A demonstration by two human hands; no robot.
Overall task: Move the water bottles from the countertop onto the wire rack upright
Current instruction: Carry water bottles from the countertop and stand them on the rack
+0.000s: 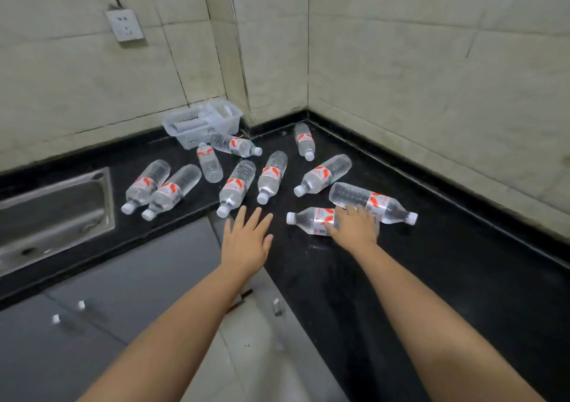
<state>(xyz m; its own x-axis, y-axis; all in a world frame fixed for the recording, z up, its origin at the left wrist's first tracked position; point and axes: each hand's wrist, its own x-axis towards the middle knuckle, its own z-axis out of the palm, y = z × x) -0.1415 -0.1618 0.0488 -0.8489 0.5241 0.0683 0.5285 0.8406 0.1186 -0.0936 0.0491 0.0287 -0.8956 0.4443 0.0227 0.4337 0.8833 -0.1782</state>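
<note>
Clear plastic bottle (311, 220) on its side under rt grip (354, 226).

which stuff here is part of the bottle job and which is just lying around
Part of the job:
- ten bottles lying on their sides on the countertop
- near bottle under the right hand
- left hand, open, holding nothing

Just lying about:
- basket in the corner
- sink
- wall socket

The wire rack is not in view.

A glossy black stone L-shaped worktop (462, 278) carries ten clear plastic red-labelled water bottles (237, 184), all lying flat, and a translucent perforated plastic basket (202, 124) at twelve o'clock.
</note>
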